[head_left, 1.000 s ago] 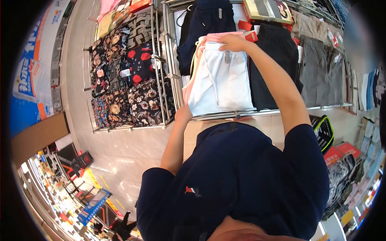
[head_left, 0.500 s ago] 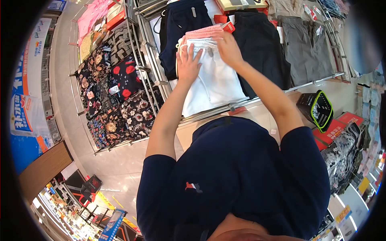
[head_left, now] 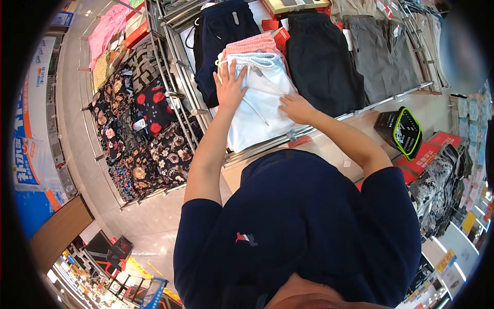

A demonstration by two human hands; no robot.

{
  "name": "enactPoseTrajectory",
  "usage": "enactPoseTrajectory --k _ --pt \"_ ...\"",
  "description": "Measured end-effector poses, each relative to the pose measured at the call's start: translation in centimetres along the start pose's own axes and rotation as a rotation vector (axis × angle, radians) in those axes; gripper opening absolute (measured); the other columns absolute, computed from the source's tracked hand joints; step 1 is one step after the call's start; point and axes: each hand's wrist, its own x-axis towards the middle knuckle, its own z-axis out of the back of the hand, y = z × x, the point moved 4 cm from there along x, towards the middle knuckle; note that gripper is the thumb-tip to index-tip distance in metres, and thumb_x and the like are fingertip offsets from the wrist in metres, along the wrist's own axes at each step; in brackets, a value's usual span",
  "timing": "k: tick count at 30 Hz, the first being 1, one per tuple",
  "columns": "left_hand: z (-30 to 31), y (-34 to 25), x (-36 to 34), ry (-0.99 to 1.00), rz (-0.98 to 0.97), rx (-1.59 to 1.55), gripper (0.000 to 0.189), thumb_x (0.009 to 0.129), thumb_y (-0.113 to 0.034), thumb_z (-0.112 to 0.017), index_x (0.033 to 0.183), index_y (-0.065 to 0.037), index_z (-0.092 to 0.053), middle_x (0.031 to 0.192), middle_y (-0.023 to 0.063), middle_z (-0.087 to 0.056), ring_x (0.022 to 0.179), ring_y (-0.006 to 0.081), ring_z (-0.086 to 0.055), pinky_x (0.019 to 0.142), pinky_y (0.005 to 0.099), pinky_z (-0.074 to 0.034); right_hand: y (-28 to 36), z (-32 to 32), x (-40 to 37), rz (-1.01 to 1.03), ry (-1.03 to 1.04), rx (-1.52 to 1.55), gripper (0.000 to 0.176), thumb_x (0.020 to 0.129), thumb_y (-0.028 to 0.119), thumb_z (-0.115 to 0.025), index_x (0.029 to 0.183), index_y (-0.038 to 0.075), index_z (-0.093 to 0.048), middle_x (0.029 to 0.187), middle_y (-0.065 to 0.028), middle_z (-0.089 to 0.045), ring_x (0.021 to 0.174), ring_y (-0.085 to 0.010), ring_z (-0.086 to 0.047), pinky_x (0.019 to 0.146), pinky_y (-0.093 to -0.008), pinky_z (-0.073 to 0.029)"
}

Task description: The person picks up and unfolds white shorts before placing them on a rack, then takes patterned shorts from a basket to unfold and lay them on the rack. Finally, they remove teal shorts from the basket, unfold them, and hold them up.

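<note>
A pair of white drawstring pants point(head_left: 257, 121) lies flat on a metal-railed display stand, over pink pants point(head_left: 251, 43) whose gathered waistband shows at the far end. My left hand point(head_left: 230, 91) rests on the upper left of the white pants, fingers spread just below the waistband. At the right edge of the white pants is my right hand point(head_left: 297, 107), its slightly bent fingers apart and touching the fabric. A loose drawstring hangs down the front between both hands.
Dark navy pants point(head_left: 226, 31) lie to the left, black pants point(head_left: 321, 62) and grey pants point(head_left: 381, 56) to the right. Floral clothes point(head_left: 121, 123) fill a neighbouring stand. A metal rail point(head_left: 329, 123) runs along the near edge. A black-and-green basket point(head_left: 406, 135) stands at the right.
My right hand has left the waistband and moved down to the right side edge of the white pants. My left hand remains on the upper left of the fabric.
</note>
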Motion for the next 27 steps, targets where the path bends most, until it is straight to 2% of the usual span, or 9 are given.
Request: enactPoseTrajectory --k 2,5,8,12,18,22,27 --pt "0.8 -0.4 -0.1 0.011 0.009 -0.015 0.073 0.078 -0.038 -0.071 0.142 -0.031 -0.039 0.157 0.0096 -0.016 0.144 0.0332 -0.013 0.110 0.0645 -0.014 0.6 3.1 2.1 0.040 -0.229 0.091 0.058 0.087 0.010 -0.050 0.144 0.013 -0.037 0.154 -0.0147 -0.025 0.142 -0.0281 -0.026 0.115 -0.0494 -0.021" --pt "1.1 -0.7 -0.2 -0.172 -0.029 -0.087 0.068 0.078 -0.034 -0.070 0.141 -0.028 -0.042 0.156 0.0106 -0.018 0.145 0.0316 -0.015 0.110 0.0645 -0.014 1.1 8.4 4.9 -0.010 -0.509 -0.051 0.061 0.086 0.013 -0.055 0.144 0.010 -0.035 0.154 -0.0150 -0.024 0.142 -0.0286 -0.026 0.114 -0.0490 -0.022" --pt "2.8 -0.8 1.3 -0.188 0.001 -0.138 0.067 0.081 -0.033 -0.067 0.142 -0.027 -0.041 0.157 0.0112 -0.017 0.145 0.0304 -0.015 0.109 0.0650 -0.015 -1.4 9.0 7.1 -0.194 -0.586 0.031 0.067 0.086 0.018 -0.060 0.146 0.014 -0.031 0.155 -0.0134 -0.023 0.142 -0.0278 -0.026 0.114 -0.0483 -0.022" --pt "2.3 0.3 3.0 -0.114 0.032 -0.097 0.068 0.083 -0.027 -0.066 0.144 -0.030 -0.037 0.158 0.0082 -0.013 0.145 0.0290 -0.014 0.109 0.0643 -0.019 -3.5 8.4 8.6 -0.237 -0.571 -0.018 0.072 0.088 0.028 -0.062 0.149 0.021 -0.025 0.157 -0.0117 -0.018 0.143 -0.0278 -0.023 0.115 -0.0498 -0.020" --pt "1.0 1.3 3.7 0.005 0.098 -0.125 0.074 0.083 -0.025 -0.067 0.147 -0.033 -0.030 0.159 0.0061 -0.009 0.144 0.0323 -0.015 0.108 0.0621 -0.024 -4.7 7.8 10.7 -0.256 -0.432 0.005 0.076 0.088 0.031 -0.062 0.151 0.022 -0.019 0.158 -0.0130 -0.012 0.144 -0.0312 -0.017 0.113 -0.0551 -0.020" --pt "0.0 1.7 3.9 0.100 0.119 -0.124 0.076 0.083 -0.026 -0.067 0.148 -0.034 -0.028 0.159 0.0055 -0.006 0.143 0.0354 -0.016 0.108 0.0611 -0.027 -4.8 7.2 11.4 -0.266 -0.367 0.028 0.080 0.087 0.031 -0.064 0.151 0.024 -0.017 0.159 -0.0114 -0.008 0.146 -0.0279 -0.012 0.113 -0.0571 -0.016" --pt "-0.3 1.5 4.2 0.090 0.115 -0.087 0.076 0.084 -0.027 -0.065 0.149 -0.032 -0.026 0.159 0.0068 -0.004 0.143 0.0367 -0.019 0.107 0.0605 -0.029 -5.0 7.5 11.5 -0.295 -0.252 0.043 0.083 0.085 0.027 -0.067 0.151 0.024 -0.016 0.159 -0.0104 -0.005 0.147 -0.0266 -0.009 0.113 -0.0600 -0.015"
